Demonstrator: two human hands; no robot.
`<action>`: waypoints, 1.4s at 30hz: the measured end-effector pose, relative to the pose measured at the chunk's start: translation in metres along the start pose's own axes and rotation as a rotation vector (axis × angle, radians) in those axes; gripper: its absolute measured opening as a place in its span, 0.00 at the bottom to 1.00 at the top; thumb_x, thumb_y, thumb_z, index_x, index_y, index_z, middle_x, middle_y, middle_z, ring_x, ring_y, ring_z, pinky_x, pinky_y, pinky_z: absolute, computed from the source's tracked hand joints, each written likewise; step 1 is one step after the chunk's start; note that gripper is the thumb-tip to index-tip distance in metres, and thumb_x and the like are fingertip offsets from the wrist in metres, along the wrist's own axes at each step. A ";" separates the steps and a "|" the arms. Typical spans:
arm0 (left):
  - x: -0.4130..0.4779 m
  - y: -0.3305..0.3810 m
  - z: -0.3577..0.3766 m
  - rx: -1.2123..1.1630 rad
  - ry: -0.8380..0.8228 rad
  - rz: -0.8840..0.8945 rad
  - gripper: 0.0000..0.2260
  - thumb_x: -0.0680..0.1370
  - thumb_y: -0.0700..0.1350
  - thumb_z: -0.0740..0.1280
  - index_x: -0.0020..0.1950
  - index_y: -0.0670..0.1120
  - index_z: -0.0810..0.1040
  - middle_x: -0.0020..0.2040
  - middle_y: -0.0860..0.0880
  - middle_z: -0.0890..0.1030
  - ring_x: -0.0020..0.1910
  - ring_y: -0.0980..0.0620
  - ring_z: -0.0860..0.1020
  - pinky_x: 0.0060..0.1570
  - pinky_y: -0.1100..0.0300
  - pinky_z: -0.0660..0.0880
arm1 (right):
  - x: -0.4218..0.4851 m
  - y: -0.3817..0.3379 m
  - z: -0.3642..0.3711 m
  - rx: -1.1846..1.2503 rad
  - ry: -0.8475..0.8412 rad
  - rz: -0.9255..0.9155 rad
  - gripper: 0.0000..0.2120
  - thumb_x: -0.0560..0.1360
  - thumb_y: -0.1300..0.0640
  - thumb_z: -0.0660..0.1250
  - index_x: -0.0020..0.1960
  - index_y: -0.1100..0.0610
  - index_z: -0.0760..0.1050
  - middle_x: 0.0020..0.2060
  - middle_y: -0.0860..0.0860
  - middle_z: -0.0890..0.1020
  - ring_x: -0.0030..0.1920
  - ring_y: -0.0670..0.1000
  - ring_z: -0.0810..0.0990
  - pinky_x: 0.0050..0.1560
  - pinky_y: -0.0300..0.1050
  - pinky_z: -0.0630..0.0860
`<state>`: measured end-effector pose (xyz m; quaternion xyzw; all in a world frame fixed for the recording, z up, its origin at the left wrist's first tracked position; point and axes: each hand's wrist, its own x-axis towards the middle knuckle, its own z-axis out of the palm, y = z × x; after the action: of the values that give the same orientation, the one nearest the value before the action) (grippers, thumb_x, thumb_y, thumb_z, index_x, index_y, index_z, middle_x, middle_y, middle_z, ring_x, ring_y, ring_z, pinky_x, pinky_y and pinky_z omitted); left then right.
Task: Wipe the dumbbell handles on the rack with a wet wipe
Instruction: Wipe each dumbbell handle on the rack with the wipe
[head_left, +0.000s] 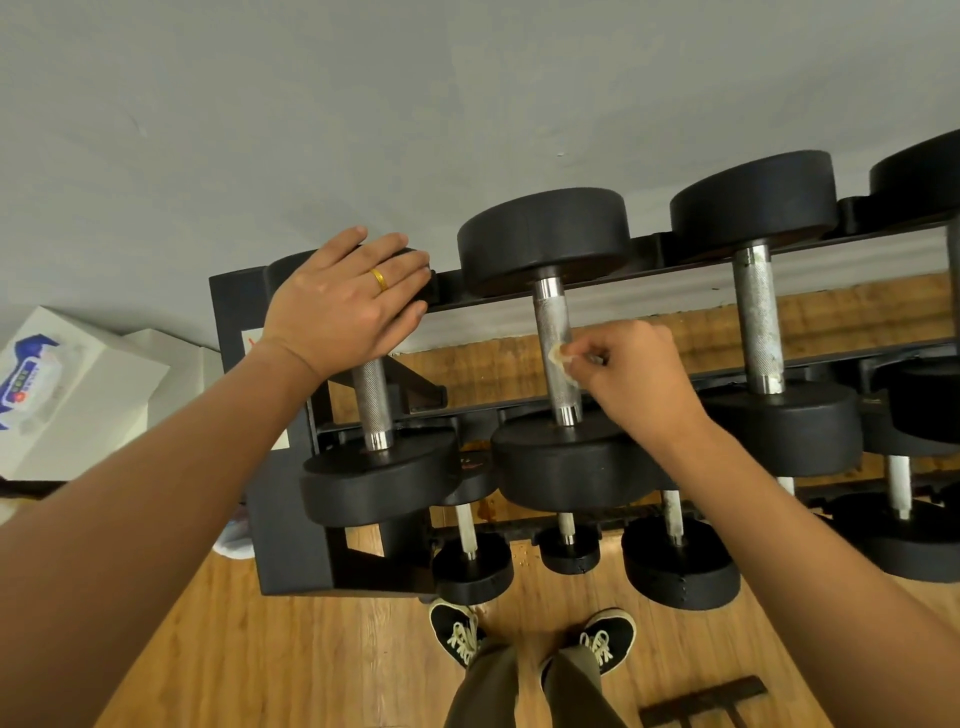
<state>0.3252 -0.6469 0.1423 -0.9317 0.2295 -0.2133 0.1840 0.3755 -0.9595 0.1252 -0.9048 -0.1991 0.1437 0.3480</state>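
1. Stance. My black lace-up shoes (457, 631) stand on the wooden plank floor (260, 649), square to the black steel dumbbell rack (283, 493). From here both arms reach the top tier.

2. Lower tier. The smaller black dumbbells (680, 561) rest below. Neither hand is near them.

3. Top tier. The dumbbells lie across the rails with their bars running away from me, so each bar is exposed between the rails.

4. Right hand (639, 374). Thumb and fingertips pinch the small crumpled off-white wet wipe (557, 355) and press it to the right side of the knurled steel handle of the middle dumbbell (549, 317), about mid-length. I judge the pinch keeps the wipe bunched so that it bites into the knurling.

5. Left hand (343, 296). It lies flat with straight fingers on the far head of the leftmost dumbbell (371, 400) and holds nothing. I judge it serves as a brace while the other hand rubs.

6. Next bar. The knurled steel handle of the right dumbbell (758, 322) shows greenish-brown spots and looks unwiped.

7. Beyond. The grey wall (363, 104) backs the rack. The white carton with blue print (78, 384) sits at far left; I cannot tell its contents.
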 end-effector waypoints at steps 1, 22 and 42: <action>0.000 0.000 0.000 -0.002 -0.006 0.000 0.17 0.86 0.50 0.60 0.68 0.42 0.80 0.65 0.43 0.82 0.67 0.42 0.78 0.69 0.44 0.70 | 0.004 -0.002 -0.002 0.016 0.010 0.003 0.06 0.77 0.57 0.71 0.52 0.56 0.85 0.47 0.48 0.86 0.44 0.42 0.79 0.49 0.32 0.74; -0.001 0.000 0.005 0.000 0.056 -0.003 0.16 0.86 0.50 0.62 0.66 0.42 0.82 0.64 0.45 0.83 0.66 0.44 0.79 0.68 0.44 0.72 | -0.013 -0.007 -0.008 -0.078 -0.208 0.178 0.02 0.76 0.57 0.74 0.45 0.54 0.84 0.44 0.48 0.84 0.44 0.43 0.80 0.53 0.39 0.77; -0.001 0.000 0.007 0.004 0.075 0.002 0.16 0.86 0.50 0.61 0.65 0.43 0.82 0.65 0.45 0.83 0.67 0.45 0.79 0.69 0.46 0.72 | 0.019 -0.019 0.002 -0.038 0.137 0.063 0.07 0.78 0.57 0.71 0.53 0.57 0.85 0.49 0.49 0.83 0.50 0.49 0.82 0.48 0.33 0.71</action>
<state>0.3273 -0.6446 0.1358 -0.9224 0.2369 -0.2483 0.1772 0.3863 -0.9375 0.1347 -0.9248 -0.1491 0.0885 0.3387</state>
